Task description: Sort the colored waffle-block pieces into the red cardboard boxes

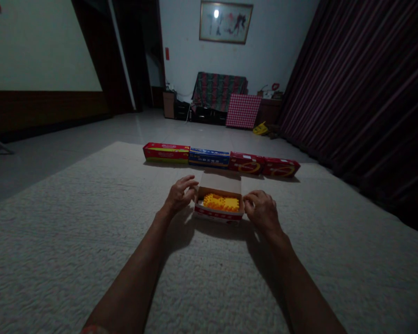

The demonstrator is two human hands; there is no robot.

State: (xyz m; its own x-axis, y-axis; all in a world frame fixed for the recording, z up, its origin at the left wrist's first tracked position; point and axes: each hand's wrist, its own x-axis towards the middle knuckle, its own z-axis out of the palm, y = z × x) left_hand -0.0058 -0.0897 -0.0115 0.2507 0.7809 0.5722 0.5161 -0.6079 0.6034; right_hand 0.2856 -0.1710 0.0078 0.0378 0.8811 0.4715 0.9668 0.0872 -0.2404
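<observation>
Box (218, 215): open, resting on the mat (209, 283) between the two hands, just right of the left one and just left of the right one; red and white on its front wall.
Blocks (221, 203): yellow, toothed at the edges, lying inside the box, between the hands.
Lid (221, 182): raised at the box's far side, pale inner face showing, a little beyond the hands.
Left hand (182, 192): at the box's left edge, fingers bent and partly spread; whether they pinch the cardboard I cannot tell.
Right hand (262, 208): at the box's right edge, fingers curled in with the tips by the cardboard; whether they grip it I cannot tell.
Row of boxes: end to end on the mat, beyond both hands. A red-and-green box (166, 152) stands beyond the left hand, then a blue box (209, 157), then two red boxes (246, 163), the last of them beyond the right hand.
Floor (101, 127): pale and smooth, past the mat's far edge, well beyond the hands.
Far wall: a draped cloth (218, 89), a checked cloth (243, 111) to its right, a framed picture (226, 22) above, all far ahead of the hands.
Curtain (334, 79): dark, striped, well off to the right hand's side.
</observation>
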